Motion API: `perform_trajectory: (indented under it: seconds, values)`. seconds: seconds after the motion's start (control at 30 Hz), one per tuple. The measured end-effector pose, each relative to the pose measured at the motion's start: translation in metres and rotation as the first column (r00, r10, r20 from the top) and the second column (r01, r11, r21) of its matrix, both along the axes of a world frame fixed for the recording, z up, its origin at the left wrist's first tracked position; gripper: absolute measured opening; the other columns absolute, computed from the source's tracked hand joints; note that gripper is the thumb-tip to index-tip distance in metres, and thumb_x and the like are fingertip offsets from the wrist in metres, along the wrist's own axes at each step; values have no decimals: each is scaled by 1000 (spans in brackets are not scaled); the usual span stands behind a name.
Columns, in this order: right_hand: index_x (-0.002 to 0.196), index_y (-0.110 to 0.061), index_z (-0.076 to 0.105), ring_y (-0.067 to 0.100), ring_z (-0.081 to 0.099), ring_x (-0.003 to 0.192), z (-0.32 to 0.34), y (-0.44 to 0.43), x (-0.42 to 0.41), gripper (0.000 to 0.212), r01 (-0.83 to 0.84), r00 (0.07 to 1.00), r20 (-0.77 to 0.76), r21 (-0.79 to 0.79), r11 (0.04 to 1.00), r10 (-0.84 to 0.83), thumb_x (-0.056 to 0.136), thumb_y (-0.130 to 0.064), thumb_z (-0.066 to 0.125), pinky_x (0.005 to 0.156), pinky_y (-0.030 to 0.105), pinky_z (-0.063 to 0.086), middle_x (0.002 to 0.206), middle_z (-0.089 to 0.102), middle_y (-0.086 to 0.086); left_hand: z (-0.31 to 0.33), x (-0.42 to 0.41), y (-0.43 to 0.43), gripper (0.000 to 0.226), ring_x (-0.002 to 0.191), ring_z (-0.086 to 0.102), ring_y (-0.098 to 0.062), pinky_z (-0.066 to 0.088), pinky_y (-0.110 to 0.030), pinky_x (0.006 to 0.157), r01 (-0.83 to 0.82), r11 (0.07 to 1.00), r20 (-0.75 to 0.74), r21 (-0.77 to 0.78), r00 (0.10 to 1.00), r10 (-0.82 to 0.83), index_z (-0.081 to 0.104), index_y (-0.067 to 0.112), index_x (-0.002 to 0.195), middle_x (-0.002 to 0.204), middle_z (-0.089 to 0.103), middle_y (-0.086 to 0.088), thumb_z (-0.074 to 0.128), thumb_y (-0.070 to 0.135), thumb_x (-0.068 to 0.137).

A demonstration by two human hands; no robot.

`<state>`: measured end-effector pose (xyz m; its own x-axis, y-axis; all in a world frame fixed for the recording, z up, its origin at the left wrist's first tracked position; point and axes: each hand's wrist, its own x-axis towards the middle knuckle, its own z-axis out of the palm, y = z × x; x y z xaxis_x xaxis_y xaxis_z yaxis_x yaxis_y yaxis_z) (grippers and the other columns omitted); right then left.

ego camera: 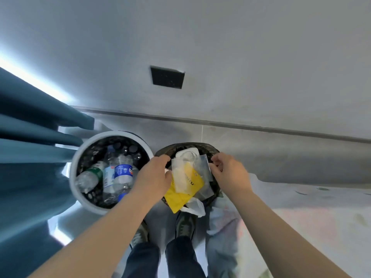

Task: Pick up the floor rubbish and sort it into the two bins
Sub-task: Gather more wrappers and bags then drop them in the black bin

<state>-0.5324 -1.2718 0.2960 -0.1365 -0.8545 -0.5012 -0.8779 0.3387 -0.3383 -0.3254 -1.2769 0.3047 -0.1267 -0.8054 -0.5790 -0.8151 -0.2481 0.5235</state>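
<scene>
White bin: round white plastic bin [74, 178], left of centre, holding clear plastic bottles [118, 174].
Black bin: black-bagged bin [213, 150], centre, just beside the white one, nearly full.
Wrappers: yellow packet and clear plastic wrappers [186, 182] between both hands, over the black bin.
Left hand [154, 175]: fingers curled on the wrappers' left edge.
Right hand [230, 171]: fingertips pinching their right edge.
Room: bare floor at right.

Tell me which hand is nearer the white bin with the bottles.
Left. The left hand sits just beside the white bin's right rim; the right hand is over the far side of the black-lined bin.
</scene>
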Motion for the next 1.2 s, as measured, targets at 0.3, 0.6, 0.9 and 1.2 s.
perform_trajectory:
  seconds: [0.3,0.6,0.9,1.2]
  values:
    - [119,-22,57,20,61,99,169,24,69,27,-249,968,-35,-6,969,248,95,-32,51,75,30,46,116,63,-2,164,64,43,19,98,58,-27,46,-34,78,208,978,151,24,966,-209,50,15,110,110,57,-6,45,22,93]
    - [120,-24,58,17,59,104,304,30,139,28,-491,871,15,-18,871,492,92,-27,53,81,27,44,114,64,-6,280,128,84,23,100,59,-28,48,-33,81,-57,996,132,-65,989,65,54,16,112,113,58,-7,46,20,91]
    - [116,-23,59,20,60,101,385,13,221,26,-828,545,23,-142,542,838,90,-25,53,81,34,51,112,63,-4,357,161,143,32,114,55,-21,44,-30,90,-444,888,158,-121,874,459,50,20,124,124,56,0,50,28,93]
    - [119,-25,58,17,61,103,418,42,305,31,-976,90,3,-199,88,996,89,-25,54,87,29,48,117,63,-6,399,178,236,33,114,53,-18,41,-28,94,-747,614,212,-255,576,790,50,21,125,124,56,4,48,28,93]
